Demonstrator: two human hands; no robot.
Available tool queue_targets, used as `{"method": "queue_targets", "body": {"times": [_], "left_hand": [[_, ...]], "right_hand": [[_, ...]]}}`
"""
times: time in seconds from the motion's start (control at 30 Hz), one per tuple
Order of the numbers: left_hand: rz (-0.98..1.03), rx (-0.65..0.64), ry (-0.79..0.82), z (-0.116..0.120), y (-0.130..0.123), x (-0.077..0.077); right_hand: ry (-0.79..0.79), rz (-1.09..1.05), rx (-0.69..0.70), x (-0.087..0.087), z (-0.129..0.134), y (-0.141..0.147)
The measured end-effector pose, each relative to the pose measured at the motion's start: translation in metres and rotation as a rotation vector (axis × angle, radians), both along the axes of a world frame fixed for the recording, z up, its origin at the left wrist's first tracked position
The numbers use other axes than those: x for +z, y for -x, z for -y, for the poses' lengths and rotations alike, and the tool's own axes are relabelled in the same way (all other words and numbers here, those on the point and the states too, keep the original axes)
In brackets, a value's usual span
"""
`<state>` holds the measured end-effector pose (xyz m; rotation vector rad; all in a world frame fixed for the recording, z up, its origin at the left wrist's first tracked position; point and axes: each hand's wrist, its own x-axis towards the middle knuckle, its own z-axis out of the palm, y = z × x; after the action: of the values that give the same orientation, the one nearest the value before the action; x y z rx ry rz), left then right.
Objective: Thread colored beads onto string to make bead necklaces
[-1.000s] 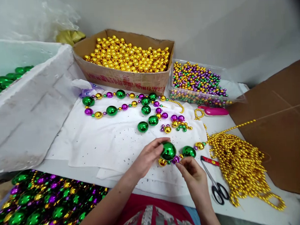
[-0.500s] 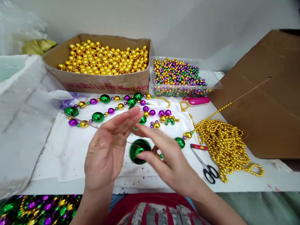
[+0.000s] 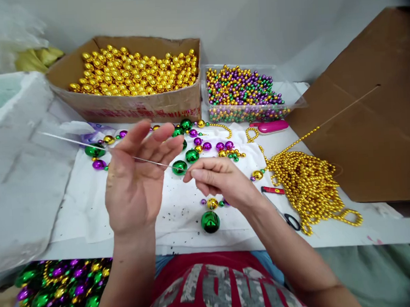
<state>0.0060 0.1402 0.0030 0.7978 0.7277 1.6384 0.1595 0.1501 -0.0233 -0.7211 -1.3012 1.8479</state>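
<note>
My left hand [image 3: 134,183] is raised palm up, its fingers stretched and spread. A thin pale string [image 3: 71,141] runs across this palm, passing by the thumb, and sticks out to the left. My right hand [image 3: 214,178] pinches the string's other end between thumb and forefinger. Just behind those fingertips sits a shiny green ball [image 3: 180,167]. Below my right hand a large green ball [image 3: 210,222] lies near the cloth's front, close to a gold bead [image 3: 212,203] and smaller beads. More green, purple and gold beads lie behind my hands, partly hidden by the left one.
A cardboard box [image 3: 128,105] of gold balls and a clear tub [image 3: 251,113] of small mixed beads stand at the back. To the right are a gold bead chain pile [image 3: 301,181], scissors [image 3: 291,221], a red-handled cutter [image 3: 272,190], a pink tool [image 3: 273,126] and a cardboard panel [image 3: 367,142].
My hands have moved apart; the left has opened out and the right has drawn back, pinching the string. The large green ball by my right fingers now lies lower, nearer me.
</note>
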Motion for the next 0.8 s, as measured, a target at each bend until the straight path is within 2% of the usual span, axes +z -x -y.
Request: {"method": "queue_targets", "body": {"times": [0.1,0.2,0.27,0.33,0.4,0.47,0.53,0.67,0.8], "left_hand": [[0.024,-0.138,0.073,0.006,-0.003,-0.007],[-0.073,-0.432,0.135,0.014,-0.007,-0.032],[-0.211,-0.543,0.159,0.016,-0.005,-0.053],[-0.318,-0.507,0.178,0.016,0.002,-0.073],[-0.361,-0.411,0.204,0.013,0.010,-0.090],[-0.366,-0.368,0.245,0.007,0.017,-0.106],[-0.356,-0.371,0.282,0.001,0.020,-0.121],[-0.322,-0.392,0.380,-0.008,0.017,-0.147],[-0.256,-0.454,0.462,-0.011,0.009,-0.162]], "right_hand": [[-0.004,-0.102,-0.030,0.021,-0.009,-0.001],[-0.050,-0.130,-0.117,0.047,-0.017,-0.008],[-0.076,-0.080,-0.243,0.063,-0.020,-0.018],[-0.083,-0.071,-0.380,0.073,-0.020,-0.034],[-0.076,-0.145,-0.498,0.076,-0.019,-0.052],[-0.061,-0.249,-0.590,0.072,-0.017,-0.069],[-0.031,-0.310,-0.648,0.059,-0.017,-0.082],[0.014,-0.318,-0.700,0.016,-0.011,-0.101],[0.032,-0.195,-0.784,-0.026,0.002,-0.120]]}}
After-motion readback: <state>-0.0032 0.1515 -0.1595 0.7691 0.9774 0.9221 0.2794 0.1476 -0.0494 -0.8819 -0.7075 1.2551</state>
